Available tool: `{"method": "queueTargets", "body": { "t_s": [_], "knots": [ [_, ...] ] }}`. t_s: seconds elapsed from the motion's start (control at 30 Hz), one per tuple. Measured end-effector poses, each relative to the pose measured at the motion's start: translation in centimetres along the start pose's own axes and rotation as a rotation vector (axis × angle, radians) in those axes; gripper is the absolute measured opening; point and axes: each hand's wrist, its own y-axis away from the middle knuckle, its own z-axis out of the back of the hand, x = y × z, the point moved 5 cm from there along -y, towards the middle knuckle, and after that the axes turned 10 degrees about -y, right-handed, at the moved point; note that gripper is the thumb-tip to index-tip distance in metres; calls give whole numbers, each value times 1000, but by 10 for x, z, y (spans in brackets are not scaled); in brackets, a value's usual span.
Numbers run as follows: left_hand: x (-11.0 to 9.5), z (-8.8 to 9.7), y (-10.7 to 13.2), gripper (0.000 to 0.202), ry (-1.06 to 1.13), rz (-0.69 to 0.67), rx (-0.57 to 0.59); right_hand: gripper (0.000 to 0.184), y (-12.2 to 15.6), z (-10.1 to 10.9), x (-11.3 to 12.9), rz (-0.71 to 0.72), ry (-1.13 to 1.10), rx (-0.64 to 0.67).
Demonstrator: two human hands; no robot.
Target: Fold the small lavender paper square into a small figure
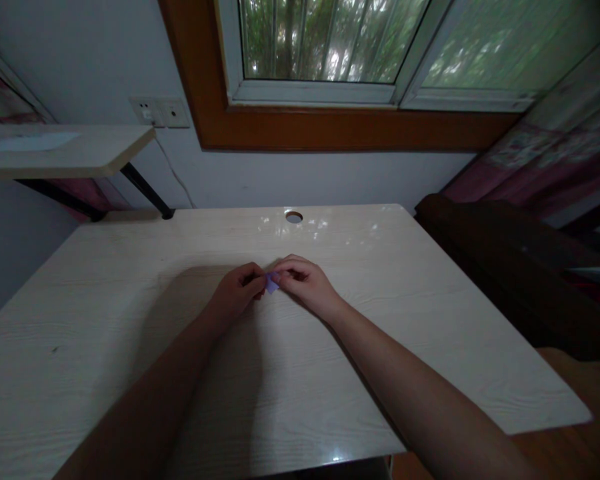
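Between my two hands is a small purple piece of what looks like folded paper (pixel 272 284), held just over the desk top. My left hand (pixel 237 288) pinches its left side between thumb and fingers. On the other side, my right hand (pixel 305 283) grips the upper right part with thumb and forefinger. The fingers cover much of the piece, so its full shape cannot be made out. Both forearms reach in from the near edge across the pale wood-grain desk (pixel 420 320).
A raised shelf (pixel 125 148) on black legs stands at the desk's back left. Near the back edge is a round cable hole (pixel 294 217). A wall socket (pixel 174 113) has a white cord running down behind the desk. Dark furniture (pixel 505 267) lies beyond the right edge.
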Motion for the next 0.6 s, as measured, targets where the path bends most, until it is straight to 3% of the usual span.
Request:
{"method": "queueTargets", "body": {
  "t_s": [0.3,0.5,0.6],
  "knots": [
    [2,4,-2,21,17,-2,-95,20,4,-1,-15,-159,-189,-109],
    [7,-7,-3,24,128,28,14,22,4,4,-13,-131,-109,-156],
    [9,-8,-3,25,137,22,32,18,3,6,-6,-49,-7,-150]
  ]
}}
